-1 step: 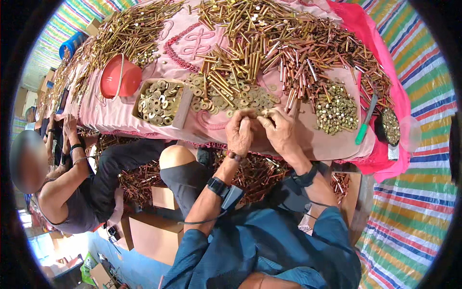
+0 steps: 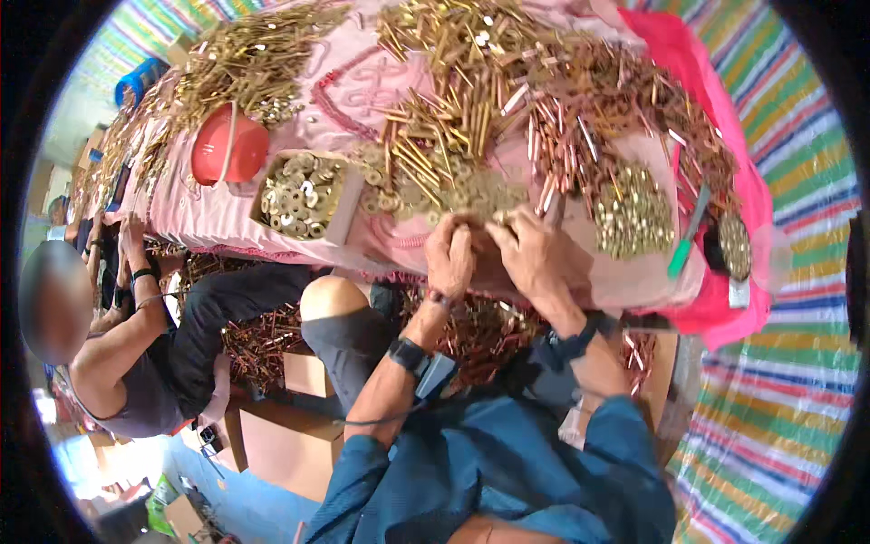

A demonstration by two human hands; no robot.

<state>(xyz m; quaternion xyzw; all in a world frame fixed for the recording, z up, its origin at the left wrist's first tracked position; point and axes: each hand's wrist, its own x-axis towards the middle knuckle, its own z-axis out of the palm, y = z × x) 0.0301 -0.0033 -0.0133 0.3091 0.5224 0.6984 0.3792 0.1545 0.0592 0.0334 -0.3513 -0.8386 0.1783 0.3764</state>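
- Fingers of my left hand (image 2: 449,258) and right hand (image 2: 533,257), curled with tips drawn near each other, right of the washer box (image 2: 347,210); what they hold, if anything, I cannot tell.
- Loose washers (image 2: 480,188), just right of the box: my knuckles, close beside them, could scatter some.
- Metal rods (image 2: 467,122), heaped beyond and right of the box, could slide toward my hands if nudged.
- Small brass pieces (image 2: 633,213), farthest right of the box, might spill if my right hand swings outward.
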